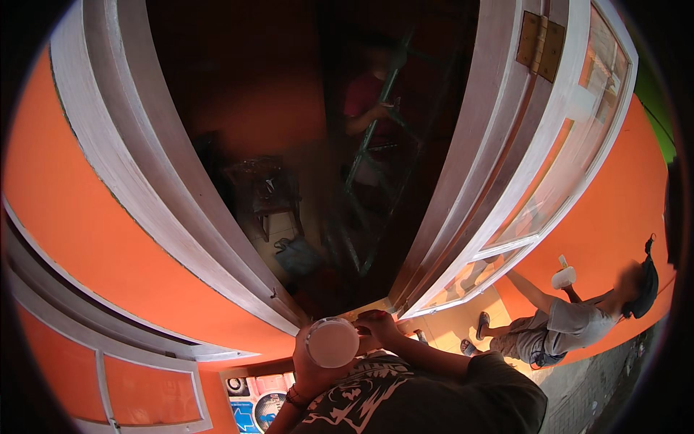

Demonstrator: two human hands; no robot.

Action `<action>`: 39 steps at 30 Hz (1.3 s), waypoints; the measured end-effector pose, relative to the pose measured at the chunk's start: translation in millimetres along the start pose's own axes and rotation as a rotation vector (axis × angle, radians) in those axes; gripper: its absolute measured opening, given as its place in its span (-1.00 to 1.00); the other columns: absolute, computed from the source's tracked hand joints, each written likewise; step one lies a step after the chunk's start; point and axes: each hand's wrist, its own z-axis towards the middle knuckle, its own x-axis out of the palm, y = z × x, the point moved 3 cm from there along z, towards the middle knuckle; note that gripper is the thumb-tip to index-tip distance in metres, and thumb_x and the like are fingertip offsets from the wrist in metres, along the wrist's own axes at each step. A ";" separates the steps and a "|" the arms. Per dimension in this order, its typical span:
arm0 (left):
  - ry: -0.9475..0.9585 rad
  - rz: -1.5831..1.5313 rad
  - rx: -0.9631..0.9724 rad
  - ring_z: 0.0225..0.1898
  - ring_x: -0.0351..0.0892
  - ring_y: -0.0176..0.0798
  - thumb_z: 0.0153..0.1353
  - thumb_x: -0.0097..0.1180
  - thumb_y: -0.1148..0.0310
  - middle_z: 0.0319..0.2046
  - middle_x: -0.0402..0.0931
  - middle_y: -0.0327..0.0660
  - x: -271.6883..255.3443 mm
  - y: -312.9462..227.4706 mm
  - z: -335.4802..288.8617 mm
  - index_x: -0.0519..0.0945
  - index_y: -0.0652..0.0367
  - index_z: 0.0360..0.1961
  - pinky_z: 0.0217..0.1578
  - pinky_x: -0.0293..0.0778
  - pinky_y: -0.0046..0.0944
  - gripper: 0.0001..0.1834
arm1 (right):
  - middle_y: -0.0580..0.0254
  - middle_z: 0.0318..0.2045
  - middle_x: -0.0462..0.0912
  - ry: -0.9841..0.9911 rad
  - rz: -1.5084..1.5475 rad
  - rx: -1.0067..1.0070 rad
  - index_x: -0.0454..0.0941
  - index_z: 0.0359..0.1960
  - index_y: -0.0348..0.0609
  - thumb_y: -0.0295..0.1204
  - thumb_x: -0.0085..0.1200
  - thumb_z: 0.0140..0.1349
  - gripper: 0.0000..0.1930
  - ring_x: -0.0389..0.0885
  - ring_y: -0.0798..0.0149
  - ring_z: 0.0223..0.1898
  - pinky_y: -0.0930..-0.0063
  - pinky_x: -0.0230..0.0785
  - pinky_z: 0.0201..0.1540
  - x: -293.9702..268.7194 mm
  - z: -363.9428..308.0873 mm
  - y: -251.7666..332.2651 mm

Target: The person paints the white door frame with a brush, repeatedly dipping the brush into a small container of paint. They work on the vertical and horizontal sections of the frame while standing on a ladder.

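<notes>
Fingers, left hand: curled about the cup's side, closed as far as its girth allows.
Fingers, right hand: bent, just beside the cup; whether they grip anything cannot be told.
Cup: one, round, pale top; held in front of the doorway, below its opening in view; lid or contents, cannot tell.
Progress, as judged: cup secured in the left hand; neither hand seen working on the doorway; doorway sides whitish and streaky, finished or not cannot be told; what is left does not show.
Door: one, white-edged, glazed; hinged on the doorway's right side.
Hinge: brass-brown; upper right of the doorway.
Other person: one, grey clothes, dark cap; right of the doorway, an arm reaching toward the door.
Tub: one, white, stick-like piece above; in the other person's hand, right of the doorway.
Chair: one, dark; inside the doorway.
Bag: one, grey; on the floor inside the doorway.
Wall: orange; both sides of the doorway.
</notes>
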 end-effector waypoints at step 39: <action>-0.386 0.002 -0.204 0.23 0.50 -0.07 -0.19 0.66 0.27 0.17 0.47 -0.05 58.1 -24.7 -76.6 0.26 0.19 0.34 0.25 0.41 -0.10 0.08 | 0.35 -0.40 0.62 0.459 0.074 0.186 0.55 -0.38 -0.03 -0.58 0.16 0.21 -0.89 0.59 0.35 -0.36 0.45 0.44 -0.31 -58.6 63.4 1.4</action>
